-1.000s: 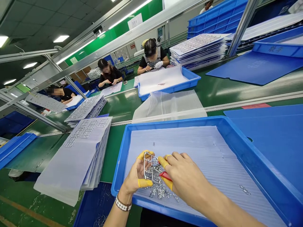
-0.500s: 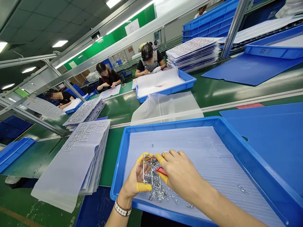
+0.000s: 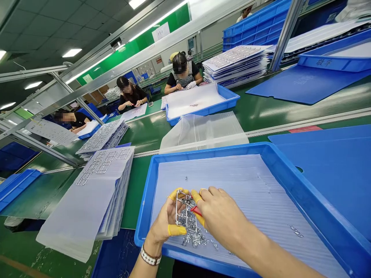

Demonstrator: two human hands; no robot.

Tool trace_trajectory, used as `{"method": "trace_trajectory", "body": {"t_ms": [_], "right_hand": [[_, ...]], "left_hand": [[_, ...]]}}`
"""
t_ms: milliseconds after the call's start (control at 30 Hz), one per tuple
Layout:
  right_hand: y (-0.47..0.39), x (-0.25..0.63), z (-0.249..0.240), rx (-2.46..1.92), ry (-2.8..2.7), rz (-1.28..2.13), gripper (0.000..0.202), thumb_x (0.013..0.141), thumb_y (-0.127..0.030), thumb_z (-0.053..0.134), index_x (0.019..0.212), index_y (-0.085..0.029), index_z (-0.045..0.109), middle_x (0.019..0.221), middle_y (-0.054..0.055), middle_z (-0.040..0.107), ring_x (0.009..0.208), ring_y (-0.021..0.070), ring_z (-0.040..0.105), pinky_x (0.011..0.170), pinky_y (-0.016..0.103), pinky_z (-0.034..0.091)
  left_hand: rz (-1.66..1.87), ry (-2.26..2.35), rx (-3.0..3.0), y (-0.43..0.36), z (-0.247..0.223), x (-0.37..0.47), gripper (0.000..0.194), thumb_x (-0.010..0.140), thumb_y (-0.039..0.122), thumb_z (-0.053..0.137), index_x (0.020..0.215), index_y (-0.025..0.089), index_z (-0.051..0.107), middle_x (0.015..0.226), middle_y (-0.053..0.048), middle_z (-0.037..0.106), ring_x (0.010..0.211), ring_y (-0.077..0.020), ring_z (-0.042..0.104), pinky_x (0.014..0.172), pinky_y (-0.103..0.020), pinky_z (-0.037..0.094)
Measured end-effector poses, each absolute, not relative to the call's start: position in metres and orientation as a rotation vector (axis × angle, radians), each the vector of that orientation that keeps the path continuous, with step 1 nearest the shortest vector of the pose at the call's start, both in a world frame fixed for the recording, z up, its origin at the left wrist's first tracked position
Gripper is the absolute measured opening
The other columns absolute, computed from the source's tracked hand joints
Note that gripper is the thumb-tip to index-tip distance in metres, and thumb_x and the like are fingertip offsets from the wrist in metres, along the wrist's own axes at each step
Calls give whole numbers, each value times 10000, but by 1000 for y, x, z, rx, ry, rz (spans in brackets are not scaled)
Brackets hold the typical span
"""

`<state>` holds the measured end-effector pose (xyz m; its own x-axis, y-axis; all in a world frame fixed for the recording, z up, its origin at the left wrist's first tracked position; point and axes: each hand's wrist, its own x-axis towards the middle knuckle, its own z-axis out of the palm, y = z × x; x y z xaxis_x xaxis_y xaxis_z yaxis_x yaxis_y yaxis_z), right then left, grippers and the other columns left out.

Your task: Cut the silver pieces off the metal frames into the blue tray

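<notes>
Yellow finger covers show on both hands. My left hand grips a small silvery rectangular frame by its edges, upright over the blue tray. In my right hand are red-handled cutters, closed in by the fingers, with their metal jaws at the upper part of the frame. Beneath the frame lies a pile of small shiny metallic pieces on the white sheet lining the tray. A few more pieces lie apart at the right.
Left of the tray, a stack of white sheets carries more silvery frames. Beyond the rail are a plastic bag, another blue tray and stacked sheets. Blue board lies at right. Several people work across the bench.
The cutters' red handles show less between the fingers of my right hand, which has shifted slightly. My left hand and the frame have barely moved.
</notes>
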<state>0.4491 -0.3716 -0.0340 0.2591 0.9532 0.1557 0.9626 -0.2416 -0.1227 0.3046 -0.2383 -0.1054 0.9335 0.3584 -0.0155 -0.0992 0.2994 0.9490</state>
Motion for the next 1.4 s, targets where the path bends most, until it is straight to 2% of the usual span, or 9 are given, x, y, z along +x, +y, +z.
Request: {"method": "trace_trajectory", "body": {"t_ms": [367, 600, 967, 1167, 1400], "right_hand": [[-391, 462, -50, -2335, -1696, -46, 270, 762, -275, 721, 1012, -192, 665, 840, 48, 697, 792, 246, 612, 669, 361, 390], [-386, 457, -45, -2363, -1705, 31, 243, 788, -262, 693, 1018, -189, 669, 870, 54, 699, 825, 265, 617, 684, 378, 398], [-383, 457, -43, -2381, -1721, 69, 204, 793, -270, 687, 981, -191, 671, 852, 76, 699, 817, 262, 622, 679, 363, 404], [-384, 456, -46, -2401, -1770, 48, 122, 813, -216, 650, 928, -176, 667, 793, 77, 686, 749, 242, 632, 627, 339, 401], [-394, 451, -46, -2329, -1732, -84, 270, 761, -293, 724, 1003, -185, 676, 835, 58, 701, 770, 254, 616, 652, 373, 410]], "left_hand": [[363, 210, 984, -241, -98, 302, 949, 517, 406, 870, 1358, 243, 462, 1449, -139, 445, 1409, -381, 264, 1160, -529, 185], [351, 194, 958, -242, -98, 304, 907, 536, 305, 863, 1352, 222, 475, 1445, -136, 455, 1408, -374, 271, 1177, -508, 153], [326, 204, 1010, -243, -89, 305, 911, 523, 308, 884, 1343, 241, 492, 1436, -136, 471, 1412, -368, 267, 1169, -494, 156], [317, 219, 1025, -240, -95, 303, 954, 508, 317, 893, 1360, 231, 472, 1443, -158, 457, 1405, -372, 278, 1161, -497, 169], [386, 222, 986, -238, -97, 302, 924, 536, 299, 883, 1362, 240, 474, 1443, -128, 463, 1399, -361, 294, 1172, -487, 151]]}}
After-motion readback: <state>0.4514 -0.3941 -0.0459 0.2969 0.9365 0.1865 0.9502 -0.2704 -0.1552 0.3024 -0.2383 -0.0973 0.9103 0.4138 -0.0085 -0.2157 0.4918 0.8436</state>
